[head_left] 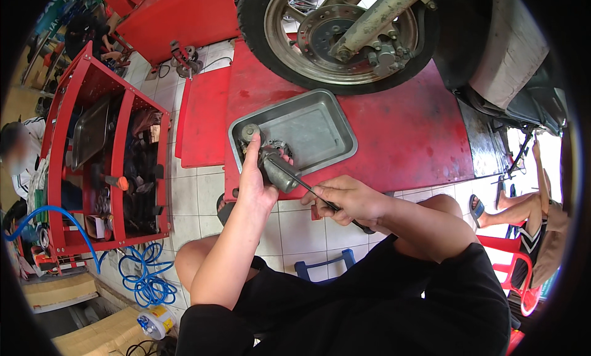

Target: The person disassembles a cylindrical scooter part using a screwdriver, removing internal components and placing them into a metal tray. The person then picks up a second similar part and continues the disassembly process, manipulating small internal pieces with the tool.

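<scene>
My left hand (258, 182) is closed round a grey metal carburetor (281, 173), its thumb stretched up along the near side towards a round cap. The carburetor is held over the near left edge of a shallow metal tray (317, 119). In my right hand (352, 199) is a screwdriver (303, 183) with a thin dark shaft, its handle mostly hidden by my fingers. The shaft slants up and left, and its tip end meets the carburetor's lower body; the exact contact is too small to make out.
The tray rests on a red lift table (406, 134) under a motorbike's front wheel (338, 36). To the left stands a red tool cart (117, 165), with a coiled blue hose (148, 273) and a white bucket (157, 319) nearby. A blue stool (325, 267) is below; another person (523, 214) sits at right.
</scene>
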Demonstrator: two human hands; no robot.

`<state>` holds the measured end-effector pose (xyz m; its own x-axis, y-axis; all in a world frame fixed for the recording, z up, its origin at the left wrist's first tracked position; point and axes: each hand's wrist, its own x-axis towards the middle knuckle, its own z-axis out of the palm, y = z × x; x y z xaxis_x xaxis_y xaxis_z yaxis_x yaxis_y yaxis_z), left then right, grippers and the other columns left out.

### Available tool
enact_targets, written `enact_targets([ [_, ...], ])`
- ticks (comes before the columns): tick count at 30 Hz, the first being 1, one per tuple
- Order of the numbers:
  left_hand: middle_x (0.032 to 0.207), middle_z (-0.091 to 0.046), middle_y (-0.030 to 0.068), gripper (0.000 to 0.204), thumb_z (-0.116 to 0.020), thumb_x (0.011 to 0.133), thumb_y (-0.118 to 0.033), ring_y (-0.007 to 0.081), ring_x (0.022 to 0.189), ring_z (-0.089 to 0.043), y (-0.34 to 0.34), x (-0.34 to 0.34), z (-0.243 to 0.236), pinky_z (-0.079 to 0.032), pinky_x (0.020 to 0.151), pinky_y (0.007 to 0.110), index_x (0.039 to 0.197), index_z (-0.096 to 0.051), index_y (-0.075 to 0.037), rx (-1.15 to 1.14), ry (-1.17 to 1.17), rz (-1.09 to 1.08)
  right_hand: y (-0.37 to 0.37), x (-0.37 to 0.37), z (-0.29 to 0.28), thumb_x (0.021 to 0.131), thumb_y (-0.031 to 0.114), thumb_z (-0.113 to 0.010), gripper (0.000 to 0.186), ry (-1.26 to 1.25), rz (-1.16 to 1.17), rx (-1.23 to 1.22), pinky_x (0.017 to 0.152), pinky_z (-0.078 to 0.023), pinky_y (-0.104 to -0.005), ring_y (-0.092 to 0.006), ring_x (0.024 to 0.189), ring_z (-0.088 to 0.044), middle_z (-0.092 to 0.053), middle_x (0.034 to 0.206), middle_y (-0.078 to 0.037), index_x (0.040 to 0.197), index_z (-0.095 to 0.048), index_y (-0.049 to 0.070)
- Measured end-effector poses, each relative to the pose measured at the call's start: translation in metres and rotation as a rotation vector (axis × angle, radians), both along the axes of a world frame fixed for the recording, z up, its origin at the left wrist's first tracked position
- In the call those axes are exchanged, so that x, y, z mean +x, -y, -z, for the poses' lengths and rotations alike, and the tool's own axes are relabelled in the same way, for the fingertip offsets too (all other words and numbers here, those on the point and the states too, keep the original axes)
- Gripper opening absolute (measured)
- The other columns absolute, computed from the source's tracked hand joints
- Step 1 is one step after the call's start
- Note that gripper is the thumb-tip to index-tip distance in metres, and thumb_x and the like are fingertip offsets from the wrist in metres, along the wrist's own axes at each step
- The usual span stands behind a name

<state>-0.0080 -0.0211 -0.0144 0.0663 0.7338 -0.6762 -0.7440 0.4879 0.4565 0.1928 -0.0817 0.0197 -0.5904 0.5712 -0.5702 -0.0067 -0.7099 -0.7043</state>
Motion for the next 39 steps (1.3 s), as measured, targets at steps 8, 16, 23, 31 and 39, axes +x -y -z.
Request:
enact_targets([
  [8,0.091,-0.062,0.0144,0.045,-0.075,0.086,-0.041,0.0261,0.082,-0.063,0.001,-0.004,0.004,-0.055,0.083,0.044,0.103,-0.055,-0.005,0.051,-0.028,0.006,-0.002,-0.001,0.0,0.108,0.026,-0.041,0.042,0.011,0.027,-0.019,0.042,-0.022,-0.0202,-0.0042,0.048,-0.03,-0.047,0.07,-0.004,0.121,-0.056,-0.011],
  [16,0.094,-0.063,0.015,0.032,-0.071,0.088,-0.028,0.027,0.084,-0.063,0.002,-0.004,0.0,-0.056,0.082,0.045,0.103,-0.057,-0.004,0.059,-0.029,-0.002,-0.003,0.0,-0.007,0.107,0.027,-0.041,0.043,0.012,-0.006,-0.024,0.042,-0.021,-0.0207,-0.0039,0.048,-0.027,-0.042,0.068,-0.001,0.119,-0.054,-0.012],
  [23,0.096,-0.062,0.0158,0.031,-0.068,0.089,-0.027,0.0277,0.086,-0.063,0.002,-0.005,0.0,-0.055,0.085,0.045,0.105,-0.056,-0.004,0.088,0.008,-0.006,-0.003,-0.001,-0.003,0.108,0.026,-0.04,0.042,-0.053,0.008,-0.051,0.042,-0.02,-0.0214,-0.004,0.048,-0.025,-0.038,0.068,0.002,0.119,-0.053,-0.012],
  [31,0.099,-0.062,0.015,0.029,-0.065,0.091,-0.026,0.0268,0.088,-0.063,0.004,-0.004,-0.005,-0.054,0.088,0.045,0.107,-0.055,-0.004,0.107,0.0,0.001,-0.004,-0.002,-0.009,0.108,0.026,-0.038,0.041,-0.082,0.03,-0.103,0.042,-0.02,-0.0223,-0.0043,0.048,-0.024,-0.035,0.067,0.003,0.116,-0.052,-0.011],
  [39,0.098,-0.063,0.0147,0.026,-0.065,0.092,-0.022,0.0262,0.085,-0.064,0.004,-0.003,-0.007,-0.056,0.083,0.045,0.107,-0.055,-0.002,0.218,-0.03,-0.037,-0.007,-0.003,-0.001,0.107,0.022,-0.041,0.032,0.02,-0.012,0.087,0.043,-0.028,-0.0232,-0.0047,0.05,-0.029,-0.038,0.065,0.004,0.11,-0.058,-0.004],
])
